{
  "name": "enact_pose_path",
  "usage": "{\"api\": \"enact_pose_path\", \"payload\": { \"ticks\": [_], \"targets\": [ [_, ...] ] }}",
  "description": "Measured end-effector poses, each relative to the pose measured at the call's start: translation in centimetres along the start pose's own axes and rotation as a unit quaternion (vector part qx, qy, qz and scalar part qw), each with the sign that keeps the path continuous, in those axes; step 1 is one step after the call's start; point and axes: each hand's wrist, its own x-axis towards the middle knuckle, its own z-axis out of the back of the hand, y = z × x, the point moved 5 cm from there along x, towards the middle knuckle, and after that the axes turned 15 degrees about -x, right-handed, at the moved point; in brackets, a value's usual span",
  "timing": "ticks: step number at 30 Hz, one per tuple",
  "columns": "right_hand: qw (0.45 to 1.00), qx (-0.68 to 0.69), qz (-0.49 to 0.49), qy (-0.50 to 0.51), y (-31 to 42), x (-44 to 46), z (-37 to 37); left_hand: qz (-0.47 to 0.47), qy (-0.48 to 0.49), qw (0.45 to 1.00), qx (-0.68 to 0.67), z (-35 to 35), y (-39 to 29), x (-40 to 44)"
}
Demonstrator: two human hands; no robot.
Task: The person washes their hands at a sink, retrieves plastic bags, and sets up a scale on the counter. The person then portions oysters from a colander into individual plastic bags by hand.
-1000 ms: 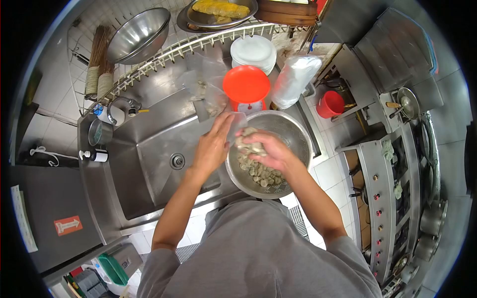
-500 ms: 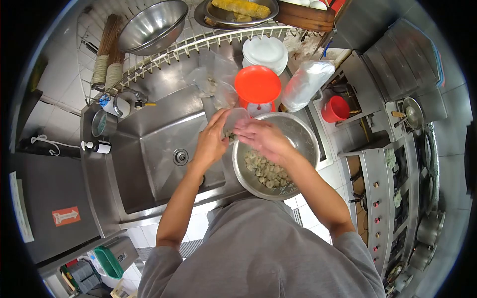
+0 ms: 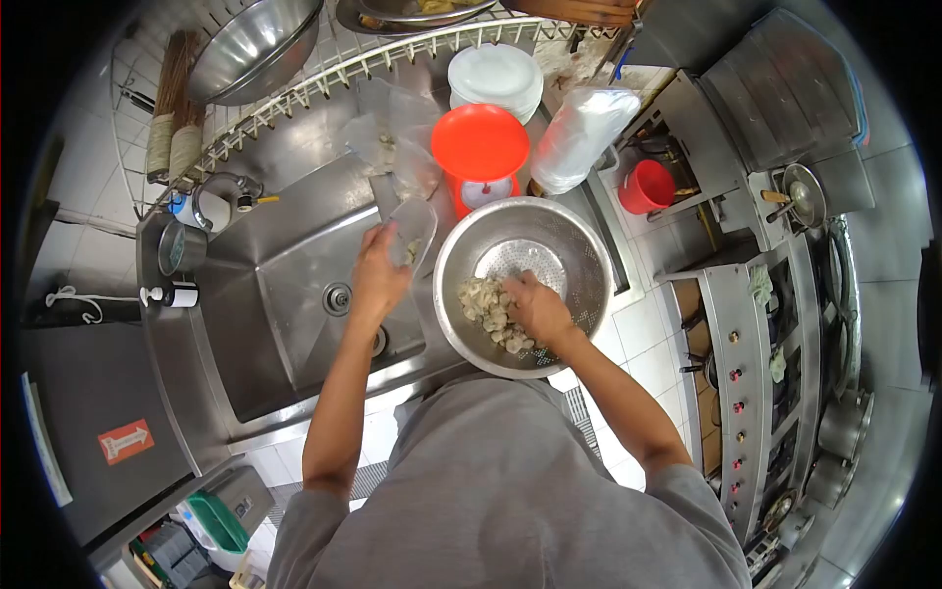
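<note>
My left hand (image 3: 381, 275) is closed around a clear plastic bag (image 3: 416, 232), held over the sink's right side; a few small greyish pieces show inside it. A perforated steel colander (image 3: 581, 236) stands just right of the sink. Inside it lies a heap of greyish-beige pieces (image 3: 483, 299) that look like peeled shrimp or similar seafood. My right hand (image 3: 538, 306) reaches into the colander, its curled fingers at the right side of the heap, gripping some pieces; the fingertips are partly hidden. Behind the colander is a kitchen scale with an orange-red pan (image 3: 479, 142).
More clear bags (image 3: 383, 147) lie behind the sink (image 3: 265, 324). White plates (image 3: 496, 79) are stacked behind the scale, beside a large roll of plastic bags (image 3: 586, 137). A wire rack (image 3: 324, 83) runs along the back. A stove (image 3: 731, 393) stands at the right.
My right hand has moved from the bag down into the colander. My left hand has shifted slightly left with the bag. The whole view has shifted a little.
</note>
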Motion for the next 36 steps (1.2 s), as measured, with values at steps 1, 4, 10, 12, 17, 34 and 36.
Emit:
{"api": "enact_pose_path", "payload": {
  "ticks": [1, 4, 10, 12, 17, 34, 36],
  "targets": [
    [0.997, 0.054, 0.004, -0.052, -0.7, 0.4, 0.6, -0.037, -0.012, 0.999, 0.003, 0.3, -0.4, 0.2],
    [0.958, 0.279, -0.048, 0.047, -3.3, 1.0, 2.6, 0.005, -0.01, 0.999, -0.048, 1.8, -2.8, 0.2],
    [0.723, 0.65, -0.197, 0.127, -4.8, 0.4, 3.5, -0.078, 0.008, 0.996, -0.041, 0.0, -3.1, -0.2],
    [0.659, 0.7, -0.228, 0.153, -4.5, 0.5, 3.3, -0.037, 0.026, 0.998, -0.052, -0.4, -3.6, -0.7],
    [0.531, 0.822, -0.158, 0.131, 0.0, 3.2, 4.3, -0.009, 0.048, 0.996, -0.073, -0.8, -4.0, -1.4],
    [0.721, 0.692, -0.014, 0.035, 6.9, 3.9, 12.0, -0.019, 0.019, 0.996, -0.088, 4.4, -5.1, 0.4],
    [0.775, 0.63, -0.04, 0.03, 2.7, 2.2, 9.8, -0.024, 0.037, 0.992, -0.121, 5.6, -7.2, 1.2]
  ]
}}
